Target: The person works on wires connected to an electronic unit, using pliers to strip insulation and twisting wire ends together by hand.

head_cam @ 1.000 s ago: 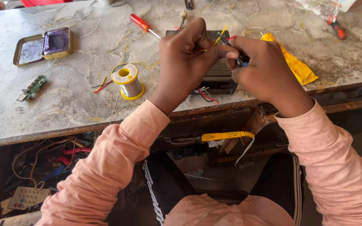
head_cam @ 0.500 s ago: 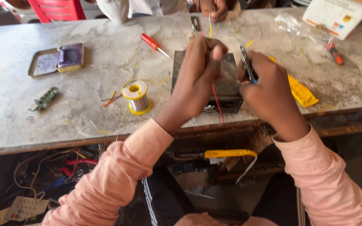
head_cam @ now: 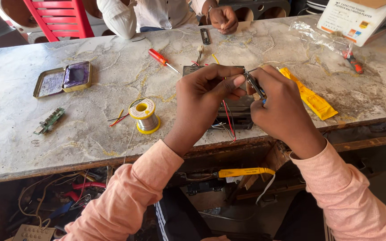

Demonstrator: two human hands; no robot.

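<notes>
My left hand pinches thin wires, a red one hanging down from its fingers. My right hand grips a slim dark tool with a metal tip, held against the wire ends by my left thumb. Both hands hover over a black electronic unit lying on the marble table, with more wires coming out of its near side.
A solder spool, a small green circuit board, an open tin, a red screwdriver and a yellow packet lie around. Another person's hand rests at the far edge, near a white box.
The view has tilted up, showing more of the far table. My hands stay together over the black unit, the left one now pinching the wires closer to the tool tip.
</notes>
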